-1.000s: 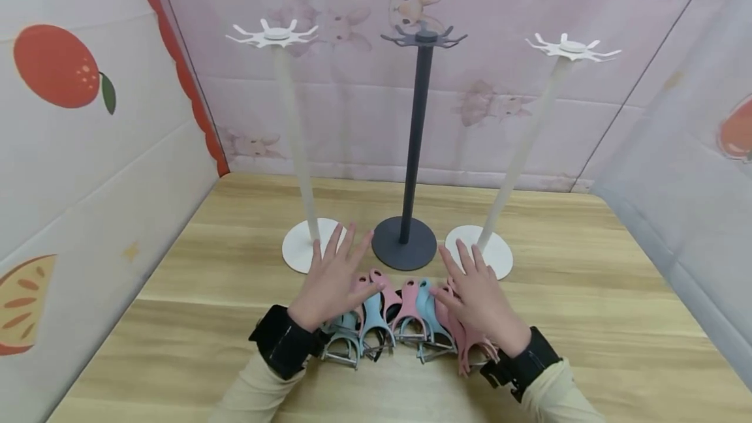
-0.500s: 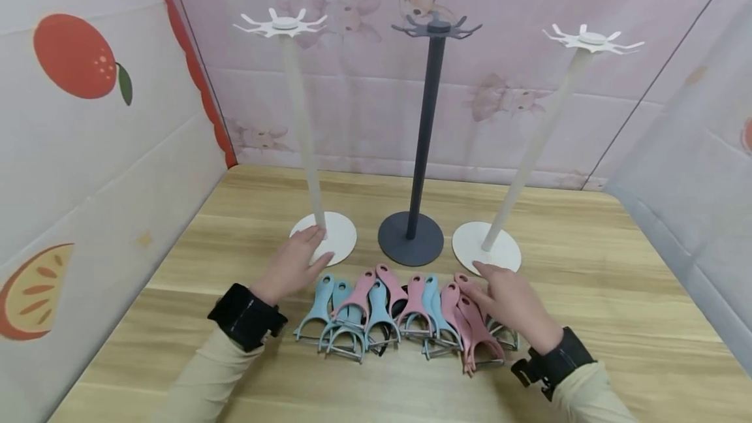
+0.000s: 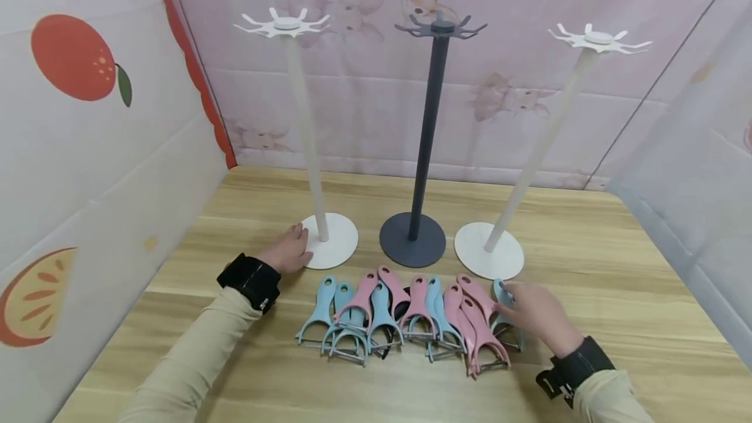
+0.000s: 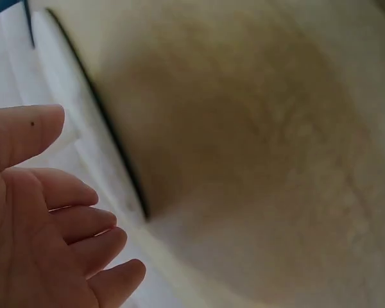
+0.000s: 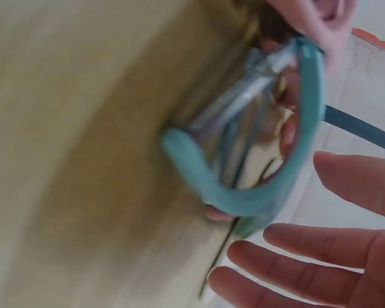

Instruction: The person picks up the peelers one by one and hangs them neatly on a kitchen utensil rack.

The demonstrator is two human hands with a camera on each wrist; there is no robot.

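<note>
Work looks barely begun, whole row of peelers (image 3: 380, 305) left on worktop (image 3: 411, 393); blue peeler (image 3: 503, 294) at right end, long axis fore-and-aft, handle toward the stands (image 3: 431, 116), blade personward; right hand (image 3: 536, 309) straight-fingered at it, grip unclear, left hand (image 3: 288, 251) relaxed by white base (image 3: 336, 250).

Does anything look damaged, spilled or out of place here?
Nothing looks damaged or spilled. The pink and blue peelers overlap untidily, and something black is mostly hidden among them, an odd colour out.
</note>
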